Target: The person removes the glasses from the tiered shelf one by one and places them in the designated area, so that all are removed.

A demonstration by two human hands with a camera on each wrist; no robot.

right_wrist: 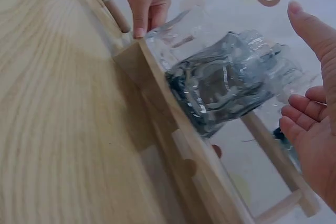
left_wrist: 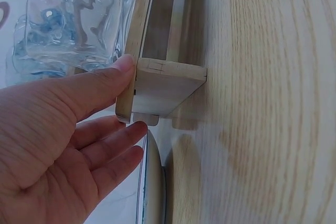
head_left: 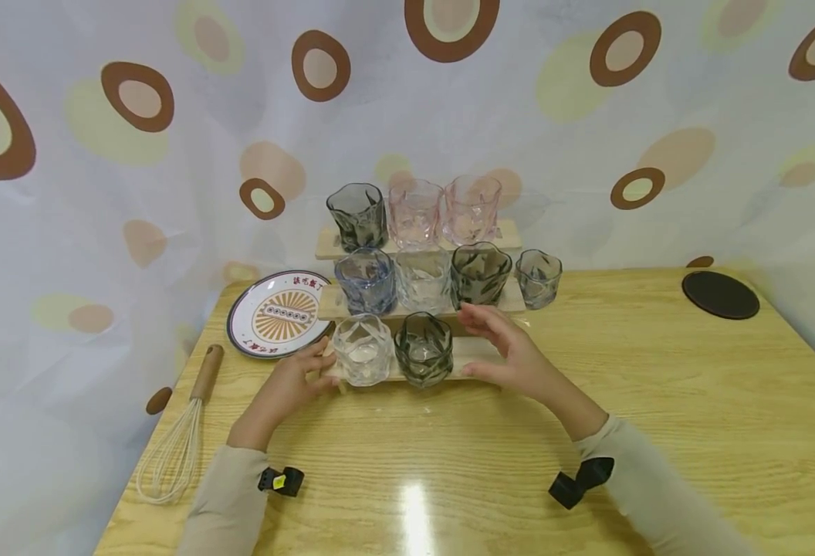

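Steadying, I'd guess, the tiered wooden rack (head_left: 475,351) on the counter (head_left: 366,463) | left grip (head_left: 299,378) pinches its lowest step's end | right grip (head_left: 513,357) spread near the other end, perhaps guarding | glasses (head_left: 424,351) stepped upward, likely so every row shows

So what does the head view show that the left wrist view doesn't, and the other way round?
Only the head view: the right hand, the whisk and the black disc.

Only the left wrist view: the outer face of the support under the lowest step.

Both: the left hand gripping that step's left end, the clear glass standing on it, and the plate, which the left wrist view shows nearly edge-on.
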